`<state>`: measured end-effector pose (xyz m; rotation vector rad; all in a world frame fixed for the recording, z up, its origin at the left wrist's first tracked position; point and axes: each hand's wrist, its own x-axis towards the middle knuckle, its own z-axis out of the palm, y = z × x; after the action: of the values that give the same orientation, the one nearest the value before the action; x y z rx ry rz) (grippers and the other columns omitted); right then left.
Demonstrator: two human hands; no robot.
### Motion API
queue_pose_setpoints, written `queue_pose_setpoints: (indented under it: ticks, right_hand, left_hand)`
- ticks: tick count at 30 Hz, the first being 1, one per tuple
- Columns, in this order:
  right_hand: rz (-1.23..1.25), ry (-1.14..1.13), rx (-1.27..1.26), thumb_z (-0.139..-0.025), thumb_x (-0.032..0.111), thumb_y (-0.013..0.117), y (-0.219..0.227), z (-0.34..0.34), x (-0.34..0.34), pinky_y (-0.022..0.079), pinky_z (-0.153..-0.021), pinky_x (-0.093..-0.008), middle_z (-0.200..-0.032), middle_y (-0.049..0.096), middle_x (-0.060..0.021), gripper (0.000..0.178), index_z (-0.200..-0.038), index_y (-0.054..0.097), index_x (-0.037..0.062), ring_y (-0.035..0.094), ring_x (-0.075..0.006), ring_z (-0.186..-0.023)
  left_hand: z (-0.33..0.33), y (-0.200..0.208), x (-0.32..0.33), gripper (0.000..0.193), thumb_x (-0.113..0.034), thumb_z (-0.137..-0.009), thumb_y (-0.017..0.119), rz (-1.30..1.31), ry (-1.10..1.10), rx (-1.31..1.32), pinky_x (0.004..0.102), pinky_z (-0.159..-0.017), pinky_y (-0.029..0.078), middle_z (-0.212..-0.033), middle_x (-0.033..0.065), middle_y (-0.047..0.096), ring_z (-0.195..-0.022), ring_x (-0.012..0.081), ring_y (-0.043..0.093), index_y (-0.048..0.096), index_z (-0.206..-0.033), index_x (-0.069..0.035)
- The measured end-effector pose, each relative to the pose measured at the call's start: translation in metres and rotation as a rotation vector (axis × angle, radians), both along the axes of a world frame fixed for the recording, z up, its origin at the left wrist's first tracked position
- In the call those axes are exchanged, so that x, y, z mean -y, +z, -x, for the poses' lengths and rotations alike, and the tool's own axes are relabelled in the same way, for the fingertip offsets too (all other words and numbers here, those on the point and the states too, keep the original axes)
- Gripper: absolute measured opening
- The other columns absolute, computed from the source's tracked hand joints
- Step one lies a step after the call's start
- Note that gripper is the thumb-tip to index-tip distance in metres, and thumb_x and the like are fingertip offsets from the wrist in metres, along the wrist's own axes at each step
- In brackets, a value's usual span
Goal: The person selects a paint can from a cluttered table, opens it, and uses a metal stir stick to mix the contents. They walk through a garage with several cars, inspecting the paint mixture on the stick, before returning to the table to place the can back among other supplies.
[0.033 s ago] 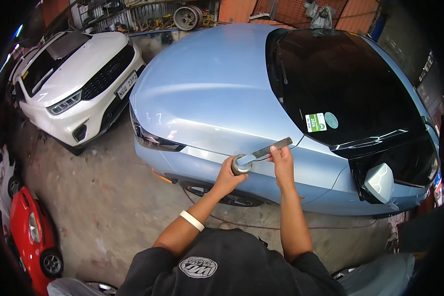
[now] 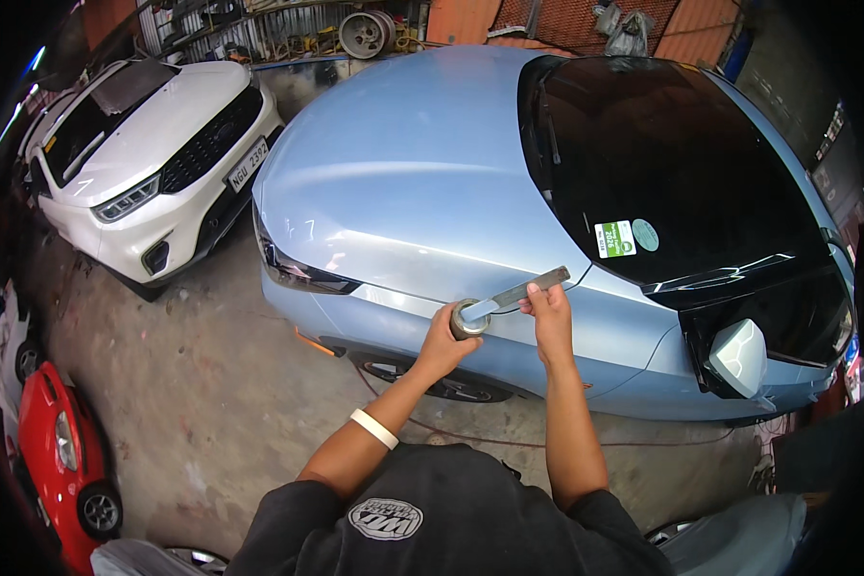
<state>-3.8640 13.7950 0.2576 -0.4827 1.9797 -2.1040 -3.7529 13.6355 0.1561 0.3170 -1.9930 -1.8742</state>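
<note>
My left hand [image 2: 443,346] is wrapped round a small open paint can [image 2: 470,331], its mouth facing up. In my right hand [image 2: 548,315] a flat grey stirring strip [image 2: 533,288] is pinched between thumb and fingers. Light blue paint coats the strip's lower end, which slants down to the can's mouth; how deep it reaches inside cannot be made out. Both hands are above the near front fender of a light blue car [image 2: 403,202], close in colour to the paint. The can's lower part is hidden by my fingers.
A white car [image 2: 154,125] stands at the left, front towards the blue one. A red car [image 2: 62,451] is at the lower left. The blue car's side mirror [image 2: 739,357] sticks out at the right. A thin hose [image 2: 634,444] runs along the concrete floor [image 2: 230,384].
</note>
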Motion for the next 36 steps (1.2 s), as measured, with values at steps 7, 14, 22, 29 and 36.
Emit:
queue_pose_setpoints:
  ticks: [7,14,22,29,36]
  right_hand:
    - [0.178,-0.007,0.185,-0.104,0.022,0.060,-0.023,0.026,0.000,0.051,-0.081,-0.0284,-0.095,0.062,0.0002,0.015,-0.110,0.059,0.0086,0.059,-0.0095,-0.083]
    - [0.293,-0.077,0.287,-0.105,0.022,0.058,-0.026,0.029,-0.001,0.052,-0.082,-0.0295,-0.095,0.063,-0.0005,0.015,-0.113,0.057,0.0093,0.060,-0.0101,-0.083]
    - [0.297,-0.129,0.282,-0.105,0.020,0.056,-0.028,0.023,0.001,0.052,-0.081,-0.0294,-0.095,0.063,-0.0012,0.013,-0.111,0.057,0.0089,0.059,-0.0102,-0.083]
    - [0.263,-0.157,0.195,-0.105,0.021,0.057,-0.031,0.016,0.003,0.052,-0.080,-0.0293,-0.093,0.061,-0.0007,0.013,-0.110,0.057,0.0094,0.060,-0.0109,-0.082]
    - [0.180,-0.199,0.123,-0.105,0.019,0.058,-0.018,0.003,0.012,0.053,-0.077,-0.0275,-0.095,0.063,-0.0005,0.012,-0.113,0.057,0.0111,0.060,-0.0102,-0.080]
  left_hand:
    - [0.018,-0.005,0.004,0.072,-0.016,-0.071,0.084,-0.037,-0.006,0.035,0.0408,-0.105,0.044,-0.128,0.0185,0.055,-0.122,0.0321,0.055,0.053,-0.133,-0.001]
    - [0.030,0.003,0.006,0.068,-0.012,-0.072,0.083,-0.071,-0.035,0.063,0.0362,-0.099,0.047,-0.122,0.0145,0.061,-0.114,0.0253,0.060,0.053,-0.132,0.001]
    - [0.026,0.009,0.008,0.064,-0.010,-0.072,0.083,-0.108,-0.066,0.067,0.0357,-0.098,0.048,-0.120,0.0148,0.062,-0.113,0.0246,0.061,0.055,-0.129,0.002]
    - [0.020,0.026,0.013,0.065,-0.013,-0.070,0.082,-0.114,-0.096,0.074,0.0379,-0.099,0.047,-0.121,0.0180,0.062,-0.114,0.0299,0.061,0.055,-0.128,0.002]
    - [0.013,0.016,0.019,0.074,-0.014,-0.071,0.082,-0.044,-0.059,0.078,0.0373,-0.099,0.048,-0.126,0.0177,0.059,-0.119,0.0283,0.058,0.050,-0.136,0.001]
